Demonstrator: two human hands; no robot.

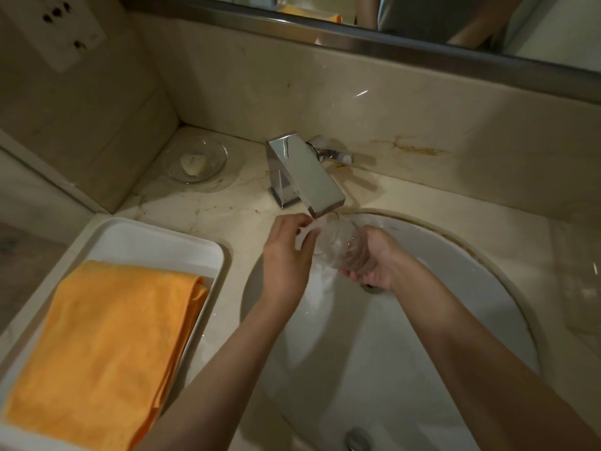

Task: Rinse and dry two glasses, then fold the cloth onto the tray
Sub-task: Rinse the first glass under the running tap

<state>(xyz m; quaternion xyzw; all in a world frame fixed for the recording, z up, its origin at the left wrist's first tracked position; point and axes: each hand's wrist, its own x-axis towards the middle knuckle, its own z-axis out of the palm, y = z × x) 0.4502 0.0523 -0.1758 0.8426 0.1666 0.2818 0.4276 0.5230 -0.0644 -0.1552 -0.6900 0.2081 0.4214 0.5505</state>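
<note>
A clear glass (336, 244) lies tilted under the chrome faucet (302, 172), with water running over it into the white sink (455, 288). My right hand (374, 260) cups the glass from below and the right. My left hand (286, 252) touches its rim side with the fingertips. A folded orange cloth (104, 349) lies in the white tray (156, 242) on the left of the counter. A second clear glass (582, 288) stands faintly visible at the right edge of the counter.
A glass dish with a piece of soap (195, 162) sits in the back left corner. The faucet lever (331, 153) points right behind the spout. A mirror edge (357, 34) runs above the marble backsplash; a wall socket (58, 27) is upper left.
</note>
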